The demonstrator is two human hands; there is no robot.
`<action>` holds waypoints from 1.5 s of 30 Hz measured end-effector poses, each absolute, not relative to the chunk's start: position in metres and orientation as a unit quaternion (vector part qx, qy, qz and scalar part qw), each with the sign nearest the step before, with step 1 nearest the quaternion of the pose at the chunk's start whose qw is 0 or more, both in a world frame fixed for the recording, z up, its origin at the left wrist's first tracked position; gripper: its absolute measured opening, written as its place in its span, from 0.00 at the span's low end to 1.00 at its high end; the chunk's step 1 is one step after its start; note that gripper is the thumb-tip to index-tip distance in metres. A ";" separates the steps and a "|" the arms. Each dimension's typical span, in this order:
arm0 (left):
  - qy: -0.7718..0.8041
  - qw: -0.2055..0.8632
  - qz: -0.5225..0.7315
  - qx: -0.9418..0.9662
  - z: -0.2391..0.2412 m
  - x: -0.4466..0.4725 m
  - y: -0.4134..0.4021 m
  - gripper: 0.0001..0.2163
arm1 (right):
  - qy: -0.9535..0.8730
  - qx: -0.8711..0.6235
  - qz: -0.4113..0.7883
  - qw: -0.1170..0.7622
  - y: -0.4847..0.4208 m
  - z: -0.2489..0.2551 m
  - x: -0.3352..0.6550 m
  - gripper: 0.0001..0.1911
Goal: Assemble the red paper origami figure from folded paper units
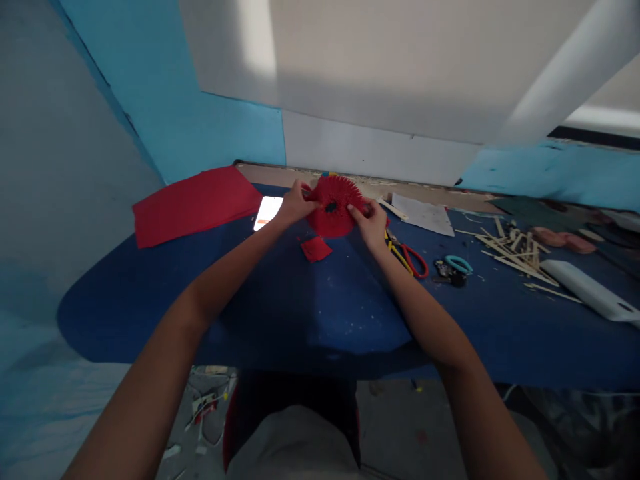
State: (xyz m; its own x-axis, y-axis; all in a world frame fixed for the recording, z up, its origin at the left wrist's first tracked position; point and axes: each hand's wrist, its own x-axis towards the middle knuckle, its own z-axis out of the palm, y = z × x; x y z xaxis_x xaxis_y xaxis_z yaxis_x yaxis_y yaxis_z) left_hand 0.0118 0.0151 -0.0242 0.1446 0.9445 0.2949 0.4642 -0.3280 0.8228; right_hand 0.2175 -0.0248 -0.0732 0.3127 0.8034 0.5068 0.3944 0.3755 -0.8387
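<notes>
Both of my hands hold a round red pleated paper rosette (336, 207) just above the blue table cover (280, 300). My left hand (296, 202) pinches its left edge with closed fingers. On the other side, my right hand (369, 223) grips the right edge, fingers curled on the paper. A small red paper scrap (316, 249) lies on the cover just below the rosette. A large red paper sheet (194, 202) lies flat to the left.
A lit phone (267, 212) lies by my left hand. Red-handled scissors (411, 257), a teal-handled tool (454, 267), a white paper (424, 215), a heap of wooden sticks (513, 249) and a white roll (587, 289) lie to the right. Blue and white walls stand behind.
</notes>
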 end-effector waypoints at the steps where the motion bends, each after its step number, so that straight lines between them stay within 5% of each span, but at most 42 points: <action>1: 0.489 0.309 0.380 0.722 -0.025 0.010 0.015 0.20 | -0.561 -0.537 0.155 0.611 -0.026 -0.071 0.219 0.24; 6: 0.374 0.348 0.252 0.822 -0.022 0.004 0.008 0.19 | -0.633 -0.533 0.162 0.538 -0.036 -0.060 0.221 0.14; 9: 0.361 0.300 0.265 0.842 -0.022 0.009 0.006 0.24 | -0.668 -0.536 0.160 0.491 -0.040 -0.057 0.219 0.13; 15: 0.386 0.187 0.285 0.857 -0.030 0.019 0.003 0.15 | -0.695 -0.571 0.083 0.430 -0.043 -0.055 0.218 0.16; 25: 0.394 0.120 0.309 0.857 -0.039 0.023 0.005 0.07 | -0.685 -0.577 0.063 0.440 -0.044 -0.054 0.211 0.08; 34: 0.375 0.103 0.284 0.877 -0.025 0.022 -0.005 0.14 | -0.709 -0.539 0.072 0.448 -0.048 -0.050 0.208 0.25; 39: 0.397 0.101 0.287 0.866 -0.027 0.018 -0.003 0.14 | -0.682 -0.596 0.110 0.409 -0.046 -0.058 0.213 0.11; 45: 0.400 0.076 0.281 0.869 -0.029 0.019 0.000 0.12 | -0.687 -0.600 0.051 0.406 -0.043 -0.059 0.209 0.06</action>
